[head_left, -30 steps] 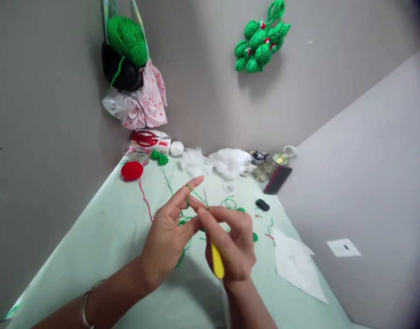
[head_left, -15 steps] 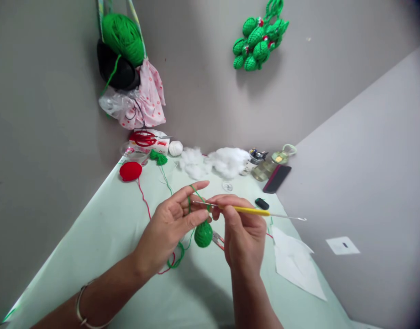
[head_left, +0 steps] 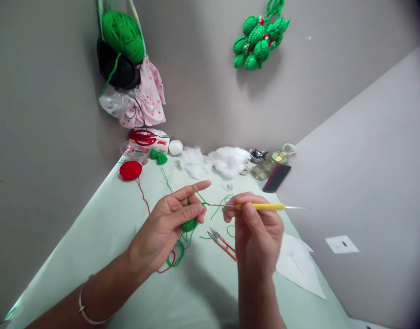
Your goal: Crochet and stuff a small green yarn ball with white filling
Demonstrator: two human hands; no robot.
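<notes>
"Where is the green crocheted piece (head_left: 188, 225) in your grip?"

"It sits under your left thumb, partly hidden. Your left hand (head_left: 167, 214) pinches it above the desk (head_left: 169, 301), with your index finger stretched out and green yarn (head_left: 201, 198) running from it toward the right."

"And what do you have in your right hand (head_left: 259, 228)?"

"You have a crochet hook (head_left: 266, 207), its yellow handle gripped between your thumb and fingers. The shaft lies nearly level, one metal end pointing at your left hand and the other away to the right. The near tip meets the yarn, but whether it passes through a loop is too small to tell."

"What lies around you?"

"Thread snips (head_left: 217, 236) lie between your hands, partly covered by the right one. Farther off you have a red yarn ball (head_left: 130, 171), white stuffing (head_left: 229, 162) and a smartphone (head_left: 277, 178)."
</notes>
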